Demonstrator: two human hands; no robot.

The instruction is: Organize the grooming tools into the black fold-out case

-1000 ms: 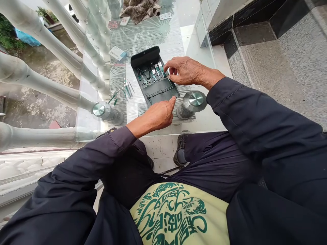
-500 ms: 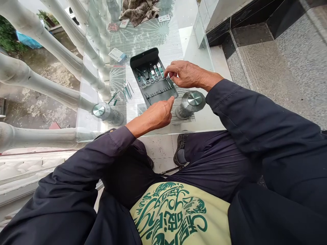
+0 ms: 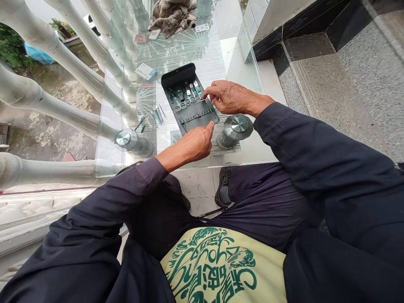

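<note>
The right hand (image 3: 232, 97) is bent over the right edge of the black case (image 3: 195, 123), its thumb and forefinger drawn close together at the upper end of a slim tool (image 3: 212, 107) (whether they are clamped on it is too small to tell). The left hand (image 3: 197, 145) has its forefinger stretched out to the case's near right corner, the other fingers curled; I cannot tell whether they close on anything.

The case lies open on the glass bench (image 3: 176, 50), between the loose tools (image 3: 158, 114) and a metal-lidded jar (image 3: 235, 132). Its long axis runs away from the person, leaning somewhat left, with the flap at the far end. Inside, the scissors (image 3: 183, 103) point their finger rings toward the person, beside upright-set nail clippers (image 3: 197, 89).
</note>
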